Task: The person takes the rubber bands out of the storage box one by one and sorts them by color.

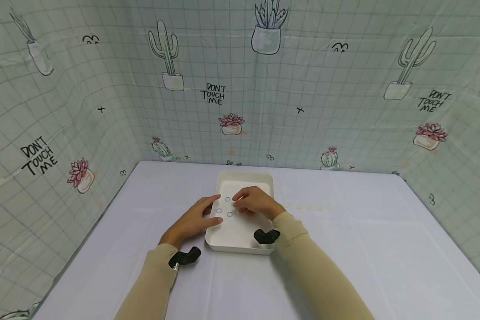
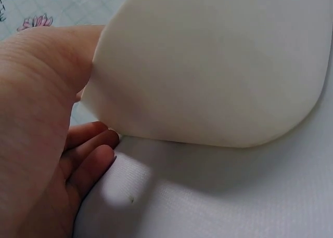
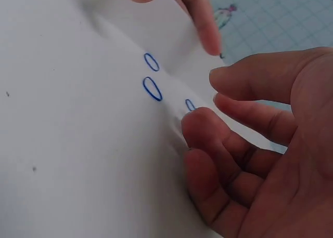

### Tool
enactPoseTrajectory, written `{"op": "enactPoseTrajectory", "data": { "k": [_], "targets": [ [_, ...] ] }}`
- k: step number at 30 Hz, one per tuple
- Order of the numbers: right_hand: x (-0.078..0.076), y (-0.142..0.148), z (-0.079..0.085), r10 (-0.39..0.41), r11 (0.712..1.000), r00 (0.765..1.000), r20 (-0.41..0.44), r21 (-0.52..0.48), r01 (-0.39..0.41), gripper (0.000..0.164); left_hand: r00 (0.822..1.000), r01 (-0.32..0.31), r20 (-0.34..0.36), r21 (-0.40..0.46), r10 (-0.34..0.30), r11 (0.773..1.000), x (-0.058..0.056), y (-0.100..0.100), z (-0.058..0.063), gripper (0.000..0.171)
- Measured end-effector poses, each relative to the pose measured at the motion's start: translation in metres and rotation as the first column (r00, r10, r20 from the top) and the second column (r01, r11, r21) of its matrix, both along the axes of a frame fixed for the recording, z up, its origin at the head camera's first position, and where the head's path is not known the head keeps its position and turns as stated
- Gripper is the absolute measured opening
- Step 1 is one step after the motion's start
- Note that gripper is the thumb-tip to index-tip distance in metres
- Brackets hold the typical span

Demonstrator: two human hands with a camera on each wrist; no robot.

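A shallow white tray (image 1: pixel 240 242) rests on the table with three thin blue rings (image 1: pixel 230 214) lying in its left half. My left hand (image 1: pixel 194 221) holds the tray's left side, its thumb over the rim and other fingers at the outer wall. In the left wrist view, curled fingers (image 2: pixel 93 162) lie by the bottom edge of that wall. Over the tray, just right of the rings, hovers my right hand (image 1: pixel 256 202). Its fingers are loosely bent and the thumb stands apart; nothing shows between them in the right wrist view.
A row of several small pale yellow rings (image 1: pixel 310 207) lies on the white table (image 1: pixel 368 258) right of the tray. Each wrist wears a black camera mount (image 1: pixel 185 257). A curtain (image 1: pixel 296 80) printed with a grid and cacti surrounds the table's back and sides.
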State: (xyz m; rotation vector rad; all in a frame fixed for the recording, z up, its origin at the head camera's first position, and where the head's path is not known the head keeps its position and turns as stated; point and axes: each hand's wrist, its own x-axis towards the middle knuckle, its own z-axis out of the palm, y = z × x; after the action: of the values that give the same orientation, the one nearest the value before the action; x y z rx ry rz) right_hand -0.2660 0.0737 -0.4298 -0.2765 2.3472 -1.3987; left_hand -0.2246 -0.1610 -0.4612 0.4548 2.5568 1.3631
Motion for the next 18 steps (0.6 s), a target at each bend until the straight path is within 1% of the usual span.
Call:
{"op": "enactPoseTrajectory", "data": {
  "k": [3,7,11,15,18],
  "targets": [
    [-0.003,-0.004,-0.002,0.034,0.999,0.999,-0.024,0.006,-0.034,0.026,1.0,0.0,-0.002,-0.001,0.0,1.0,0.0,0.0,0.002,0.078],
    [-0.004,-0.006,-0.01,0.078,0.997,0.995,-0.06,0.023,-0.076,0.026,1.0,-0.004,0.007,0.0,0.004,1.0,0.001,0.001,-0.001,0.077],
    [-0.009,-0.004,-0.018,0.091,0.994,0.99,-0.104,0.075,-0.084,0.024,1.0,-0.016,0.005,0.004,0.016,1.0,0.001,0.004,-0.003,0.076],
    [-0.013,-0.005,-0.018,0.105,0.988,0.983,-0.149,0.124,-0.087,0.023,1.0,-0.03,-0.006,-0.007,0.03,1.0,-0.001,0.005,-0.002,0.076],
    [-0.013,-0.009,-0.018,0.111,0.987,0.979,-0.169,0.136,-0.088,0.022,0.999,-0.032,-0.007,-0.02,0.032,0.999,-0.001,0.003,-0.002,0.076]
  ]
}}
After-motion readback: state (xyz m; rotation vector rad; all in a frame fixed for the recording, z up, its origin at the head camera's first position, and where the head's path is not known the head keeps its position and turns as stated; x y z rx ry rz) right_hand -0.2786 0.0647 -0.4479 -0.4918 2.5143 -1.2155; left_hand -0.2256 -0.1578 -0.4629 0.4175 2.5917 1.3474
